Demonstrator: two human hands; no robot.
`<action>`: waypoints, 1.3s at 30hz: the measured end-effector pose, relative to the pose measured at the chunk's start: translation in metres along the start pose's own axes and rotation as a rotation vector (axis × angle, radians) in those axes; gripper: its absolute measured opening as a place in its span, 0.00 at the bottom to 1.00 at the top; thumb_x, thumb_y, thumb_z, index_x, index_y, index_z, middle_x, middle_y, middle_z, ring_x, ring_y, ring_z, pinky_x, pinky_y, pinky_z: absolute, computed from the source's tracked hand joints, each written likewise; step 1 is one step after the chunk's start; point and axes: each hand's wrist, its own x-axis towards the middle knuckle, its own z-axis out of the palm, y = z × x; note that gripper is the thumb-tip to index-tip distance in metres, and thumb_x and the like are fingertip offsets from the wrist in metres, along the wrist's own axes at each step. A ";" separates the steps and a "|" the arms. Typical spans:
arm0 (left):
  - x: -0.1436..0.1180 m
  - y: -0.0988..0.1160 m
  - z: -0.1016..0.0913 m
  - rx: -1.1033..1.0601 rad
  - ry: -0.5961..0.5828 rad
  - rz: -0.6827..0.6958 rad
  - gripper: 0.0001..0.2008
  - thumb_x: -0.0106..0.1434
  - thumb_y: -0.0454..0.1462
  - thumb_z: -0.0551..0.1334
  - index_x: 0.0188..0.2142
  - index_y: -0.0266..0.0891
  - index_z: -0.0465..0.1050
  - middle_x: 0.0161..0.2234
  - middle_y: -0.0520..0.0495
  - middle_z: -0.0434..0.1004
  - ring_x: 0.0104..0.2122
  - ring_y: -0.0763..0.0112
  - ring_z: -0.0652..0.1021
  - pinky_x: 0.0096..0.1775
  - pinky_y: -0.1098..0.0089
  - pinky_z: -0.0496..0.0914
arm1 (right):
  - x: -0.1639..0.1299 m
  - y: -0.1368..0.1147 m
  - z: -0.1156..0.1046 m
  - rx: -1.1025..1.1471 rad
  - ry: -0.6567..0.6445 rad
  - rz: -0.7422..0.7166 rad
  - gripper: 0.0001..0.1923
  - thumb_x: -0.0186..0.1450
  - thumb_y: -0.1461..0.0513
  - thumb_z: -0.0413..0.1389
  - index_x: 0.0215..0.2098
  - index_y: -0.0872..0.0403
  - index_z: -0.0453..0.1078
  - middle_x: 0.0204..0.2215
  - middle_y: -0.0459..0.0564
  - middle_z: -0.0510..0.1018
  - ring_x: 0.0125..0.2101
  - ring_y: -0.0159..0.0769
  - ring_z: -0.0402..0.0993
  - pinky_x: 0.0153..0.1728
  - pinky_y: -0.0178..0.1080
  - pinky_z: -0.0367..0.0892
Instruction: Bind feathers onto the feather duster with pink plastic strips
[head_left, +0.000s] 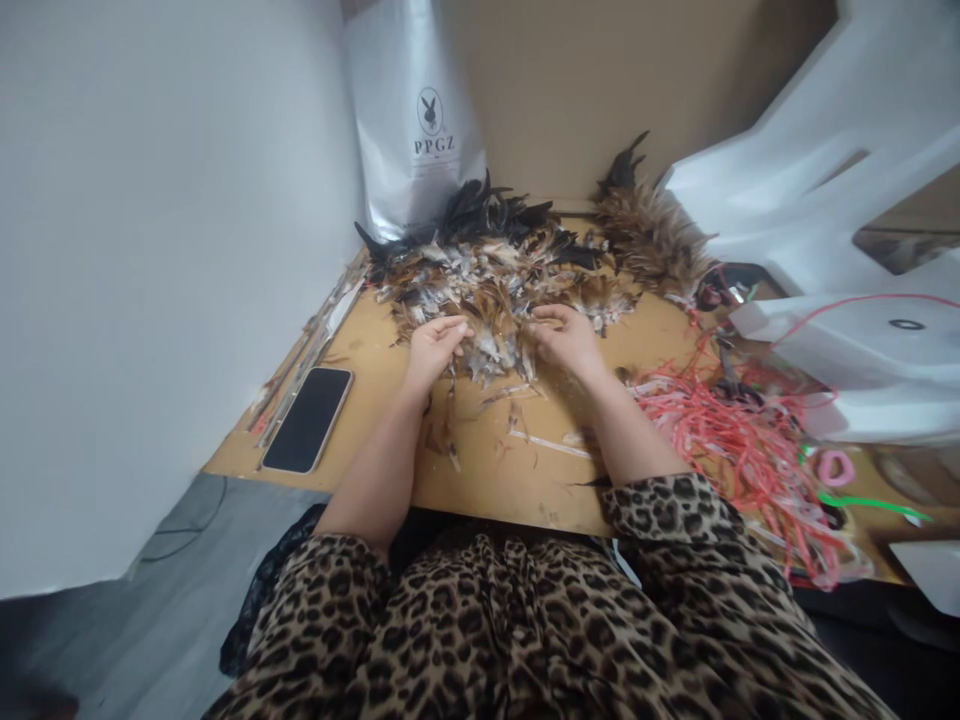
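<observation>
Wooden table (375, 355), both hands (433, 345) in feather pile (495, 270), silver bag (412, 110) behind

Bare table (375, 365) between phone (308, 419) and feathers (495, 270); cords (720, 430) crowd right.

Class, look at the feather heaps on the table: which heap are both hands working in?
The mixed brown, white and black heap in the middle; left hand and right hand rest in its near edge. The fluffy tan heap lies untouched, farther right.
</observation>
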 end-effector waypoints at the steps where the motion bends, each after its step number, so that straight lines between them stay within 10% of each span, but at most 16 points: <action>1: -0.001 0.000 0.001 0.008 -0.006 -0.012 0.18 0.50 0.43 0.66 0.38 0.35 0.75 0.32 0.43 0.79 0.17 0.81 0.68 0.17 0.78 0.58 | -0.001 -0.002 -0.002 0.004 -0.001 0.018 0.24 0.53 0.54 0.56 0.44 0.59 0.70 0.18 0.44 0.71 0.15 0.29 0.64 0.21 0.33 0.62; 6: -0.002 0.002 0.004 0.045 0.011 -0.038 0.18 0.49 0.41 0.68 0.39 0.36 0.76 0.30 0.45 0.78 0.16 0.81 0.67 0.18 0.77 0.60 | -0.001 -0.010 -0.022 -0.229 0.056 -0.074 0.15 0.53 0.55 0.56 0.31 0.58 0.74 0.20 0.48 0.73 0.20 0.29 0.65 0.23 0.32 0.60; 16: -0.006 0.008 0.011 0.111 0.257 0.215 0.13 0.53 0.39 0.65 0.37 0.35 0.76 0.28 0.48 0.77 0.19 0.81 0.68 0.22 0.77 0.63 | -0.019 0.000 -0.012 -0.705 -0.306 0.034 0.12 0.52 0.56 0.57 0.19 0.57 0.70 0.15 0.46 0.68 0.20 0.27 0.61 0.23 0.32 0.52; 27: -0.010 0.044 0.038 0.013 0.041 0.052 0.12 0.52 0.40 0.65 0.34 0.35 0.76 0.25 0.49 0.76 0.16 0.83 0.65 0.18 0.78 0.59 | -0.016 0.018 -0.018 0.193 -0.356 0.221 0.15 0.47 0.54 0.62 0.20 0.57 0.66 0.10 0.40 0.64 0.12 0.22 0.54 0.15 0.29 0.48; 39: -0.020 -0.001 0.047 0.039 -0.203 -0.183 0.16 0.49 0.43 0.67 0.33 0.33 0.75 0.23 0.49 0.75 0.14 0.84 0.64 0.17 0.77 0.55 | -0.013 0.023 -0.002 0.616 -0.270 0.264 0.15 0.41 0.60 0.67 0.22 0.58 0.68 0.14 0.46 0.73 0.14 0.25 0.65 0.12 0.27 0.57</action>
